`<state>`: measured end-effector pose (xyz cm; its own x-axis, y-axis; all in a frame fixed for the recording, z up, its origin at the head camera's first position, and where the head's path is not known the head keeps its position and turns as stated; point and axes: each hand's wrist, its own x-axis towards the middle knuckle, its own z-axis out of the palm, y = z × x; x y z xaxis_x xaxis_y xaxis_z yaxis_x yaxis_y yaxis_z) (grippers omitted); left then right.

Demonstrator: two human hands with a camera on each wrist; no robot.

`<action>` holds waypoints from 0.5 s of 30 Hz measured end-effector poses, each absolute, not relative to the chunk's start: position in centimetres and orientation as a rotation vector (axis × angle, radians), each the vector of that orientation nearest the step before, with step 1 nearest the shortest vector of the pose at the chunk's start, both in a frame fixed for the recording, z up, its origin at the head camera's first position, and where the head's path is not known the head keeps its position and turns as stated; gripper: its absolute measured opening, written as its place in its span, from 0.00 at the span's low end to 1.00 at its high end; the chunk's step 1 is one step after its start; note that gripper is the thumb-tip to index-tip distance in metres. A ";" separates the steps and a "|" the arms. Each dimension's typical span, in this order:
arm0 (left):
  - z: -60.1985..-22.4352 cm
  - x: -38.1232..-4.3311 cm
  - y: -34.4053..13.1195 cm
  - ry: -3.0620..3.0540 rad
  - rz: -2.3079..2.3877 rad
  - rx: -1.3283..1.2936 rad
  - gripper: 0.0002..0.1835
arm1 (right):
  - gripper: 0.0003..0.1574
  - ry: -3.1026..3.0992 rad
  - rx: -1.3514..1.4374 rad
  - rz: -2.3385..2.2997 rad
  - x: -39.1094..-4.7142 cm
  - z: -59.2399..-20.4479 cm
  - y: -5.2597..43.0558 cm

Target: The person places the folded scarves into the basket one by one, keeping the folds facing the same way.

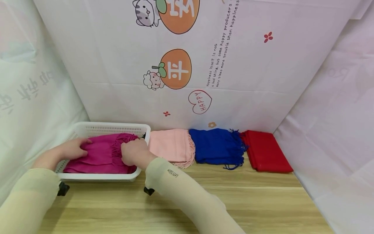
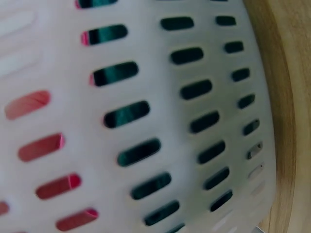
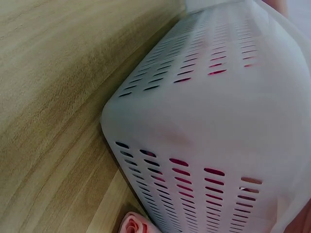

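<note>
A folded magenta scarf (image 1: 100, 151) with a fringed right end lies in the white plastic basket (image 1: 96, 176). My left hand (image 1: 71, 149) rests on the scarf's left part, thumb and fingers spread apart. At the fringe, my right hand (image 1: 135, 152) reaches down inside the basket's right end with bent fingers; its fingertips are hidden. Dark green cloth (image 2: 127, 115) shows through the slots in the left wrist view, lower than the pink-red. From the right wrist, the basket's slotted outer wall (image 3: 209, 116) fills much of the view, and neither hand's grip is visible there.
Right of the basket, a folded pale pink scarf (image 1: 169, 145), a blue fringed scarf (image 1: 217, 146) and a red folded cloth (image 1: 267, 151) lie in a row along the back wall. The wooden tabletop (image 1: 187, 201) extends in front. White printed sheets (image 1: 248, 74) enclose the back and sides.
</note>
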<state>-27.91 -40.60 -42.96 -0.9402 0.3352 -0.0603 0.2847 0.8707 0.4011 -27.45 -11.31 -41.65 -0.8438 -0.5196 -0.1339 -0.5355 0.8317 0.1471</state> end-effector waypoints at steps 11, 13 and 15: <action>-43.0 -28.0 -40.1 2.932 0.529 0.463 0.32 | 0.39 2.899 -0.786 0.288 -27.7 -41.6 -11.1; -42.8 -27.7 -39.8 2.942 0.503 0.448 0.31 | 0.40 2.902 -0.784 0.277 -27.6 -41.4 -11.1; -42.6 -27.5 -39.6 2.957 0.488 0.448 0.30 | 0.40 2.908 -0.793 0.275 -27.4 -41.1 -10.9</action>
<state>-27.53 -39.57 -42.60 -0.9502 0.3056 -0.0610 0.2697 0.9046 0.3300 -27.39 -10.90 -41.13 -0.8567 -0.4911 -0.1579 -0.5120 0.8468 0.1441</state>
